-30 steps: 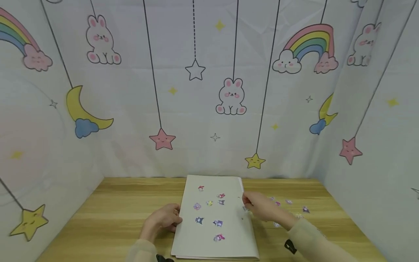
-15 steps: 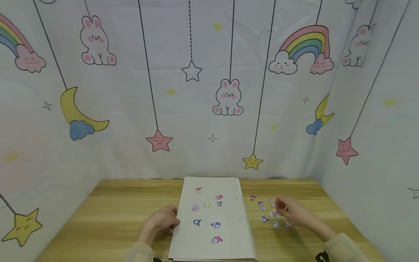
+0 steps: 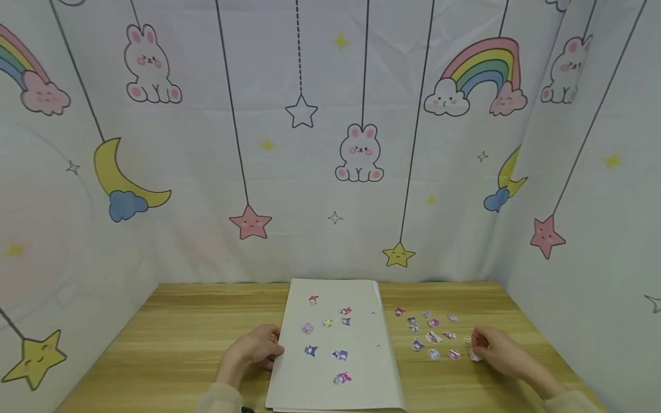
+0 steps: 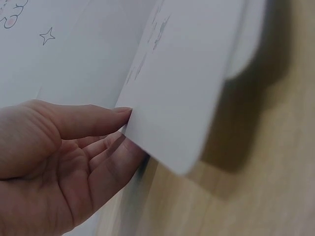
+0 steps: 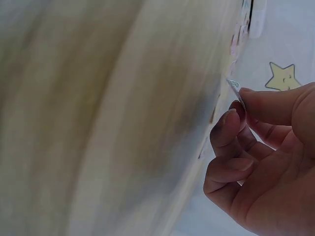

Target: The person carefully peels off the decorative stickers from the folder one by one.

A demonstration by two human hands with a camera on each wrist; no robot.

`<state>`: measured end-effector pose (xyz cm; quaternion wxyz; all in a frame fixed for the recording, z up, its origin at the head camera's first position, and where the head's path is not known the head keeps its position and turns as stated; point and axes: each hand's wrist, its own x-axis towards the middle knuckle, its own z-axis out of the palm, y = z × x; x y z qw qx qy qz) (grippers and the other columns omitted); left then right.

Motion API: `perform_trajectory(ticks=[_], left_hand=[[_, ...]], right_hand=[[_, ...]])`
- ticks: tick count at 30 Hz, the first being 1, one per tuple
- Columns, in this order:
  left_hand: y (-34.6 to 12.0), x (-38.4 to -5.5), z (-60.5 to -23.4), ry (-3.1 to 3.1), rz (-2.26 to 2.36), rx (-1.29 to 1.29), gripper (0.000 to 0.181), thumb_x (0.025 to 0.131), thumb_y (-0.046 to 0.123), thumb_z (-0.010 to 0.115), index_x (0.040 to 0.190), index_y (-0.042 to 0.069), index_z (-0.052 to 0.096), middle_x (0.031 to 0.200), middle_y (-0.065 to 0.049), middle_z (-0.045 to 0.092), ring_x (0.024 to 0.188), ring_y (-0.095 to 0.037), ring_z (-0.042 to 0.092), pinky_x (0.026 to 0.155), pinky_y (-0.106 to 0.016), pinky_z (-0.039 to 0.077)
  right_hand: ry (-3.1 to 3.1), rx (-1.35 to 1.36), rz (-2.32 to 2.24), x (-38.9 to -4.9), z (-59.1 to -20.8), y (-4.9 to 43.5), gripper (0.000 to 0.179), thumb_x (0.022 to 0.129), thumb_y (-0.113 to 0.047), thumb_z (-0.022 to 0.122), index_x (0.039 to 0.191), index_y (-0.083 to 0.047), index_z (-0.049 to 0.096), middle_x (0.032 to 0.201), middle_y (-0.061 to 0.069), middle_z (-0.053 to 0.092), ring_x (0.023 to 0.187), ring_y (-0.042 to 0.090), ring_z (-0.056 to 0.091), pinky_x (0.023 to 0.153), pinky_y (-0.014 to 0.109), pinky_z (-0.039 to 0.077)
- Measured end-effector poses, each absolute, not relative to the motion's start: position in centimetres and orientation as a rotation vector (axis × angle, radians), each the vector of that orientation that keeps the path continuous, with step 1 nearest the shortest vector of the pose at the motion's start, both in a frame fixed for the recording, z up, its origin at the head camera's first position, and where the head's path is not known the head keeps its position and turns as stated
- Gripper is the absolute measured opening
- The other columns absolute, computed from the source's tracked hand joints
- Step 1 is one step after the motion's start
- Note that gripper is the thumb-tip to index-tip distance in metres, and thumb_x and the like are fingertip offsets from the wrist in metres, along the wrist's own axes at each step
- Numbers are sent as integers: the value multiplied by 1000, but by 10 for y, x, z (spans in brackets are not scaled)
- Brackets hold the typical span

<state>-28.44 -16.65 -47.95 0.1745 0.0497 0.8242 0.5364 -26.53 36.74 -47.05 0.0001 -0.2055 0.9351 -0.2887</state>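
A white booklet (image 3: 361,367) lies on the table with several small cartoon stickers on its cover, among them a purple one (image 3: 339,355) and a pink one (image 3: 342,378). My left hand (image 3: 254,347) holds its left edge; in the left wrist view the thumb lies on top of the booklet corner (image 4: 167,142) and fingers are beneath. Right of the booklet, my right hand (image 3: 497,349) pinches a small sticker (image 5: 236,91) between thumb and index finger, its other fingers curled. In the head view that hand is at the right end of the loose stickers (image 3: 433,337).
The loose stickers lie spread on the wooden table (image 3: 206,321) between the booklet and my right hand. A white curtain (image 3: 196,172) printed with rabbits, stars and rainbows encloses the table behind and on both sides.
My right hand has moved from the booklet's right edge out to the right, across the loose stickers, uncovering several of them. My left hand keeps its hold on the booklet.
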Motion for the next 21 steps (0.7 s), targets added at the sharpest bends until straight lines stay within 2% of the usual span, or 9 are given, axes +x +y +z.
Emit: perform_trajectory(ticks=[13,21], left_hand=[[-167,-284,-478,2342,1517,120,23,87,-10,58,109,-7,51,85,-13,57,69,-23,61,61,-36,57],[-167,-284,-478,2346,1510,125,23,87,-9,58,109,-7,52,85,-12,57,69,-22,61,61,-36,57]], right_hand=[[2916,-547,-876,-266,-476,377,16,84,2,68,86,-6,54,72,-1,48,62,6,44,53,24,40],[2988,-488,-695,-268,-473,374,16,88,-8,68,82,-9,53,69,-3,51,57,7,45,49,23,41]])
